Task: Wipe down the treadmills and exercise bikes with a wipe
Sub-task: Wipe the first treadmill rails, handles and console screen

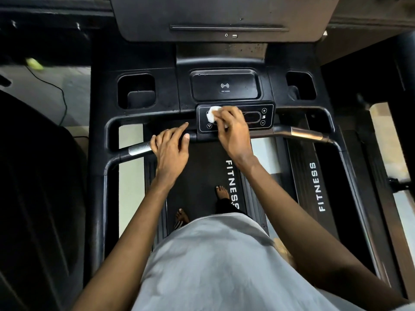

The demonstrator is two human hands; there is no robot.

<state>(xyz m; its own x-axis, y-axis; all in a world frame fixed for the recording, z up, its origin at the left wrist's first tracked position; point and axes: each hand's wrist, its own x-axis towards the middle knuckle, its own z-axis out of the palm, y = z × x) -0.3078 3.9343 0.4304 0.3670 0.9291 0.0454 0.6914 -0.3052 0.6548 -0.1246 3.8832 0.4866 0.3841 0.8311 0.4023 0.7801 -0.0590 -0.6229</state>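
Note:
I stand barefoot on a black treadmill (316, 187) with FITNESS printed on its belt and side rail. My right hand (233, 129) holds a small white wipe (212, 114) in curled fingers and presses it on the left part of the black control panel (267, 118). My left hand (170, 147) rests on the front handlebar (307, 133) just left of the panel, fingers relaxed and mostly straight, holding nothing.
Above the panel lie a wireless charging tray (225, 86) and two cup holders (137, 90) (301, 85). The console screen housing (224, 16) rises at the top. Another dark machine (38, 176) stands to the left, and a cable (60, 95) runs over the pale floor.

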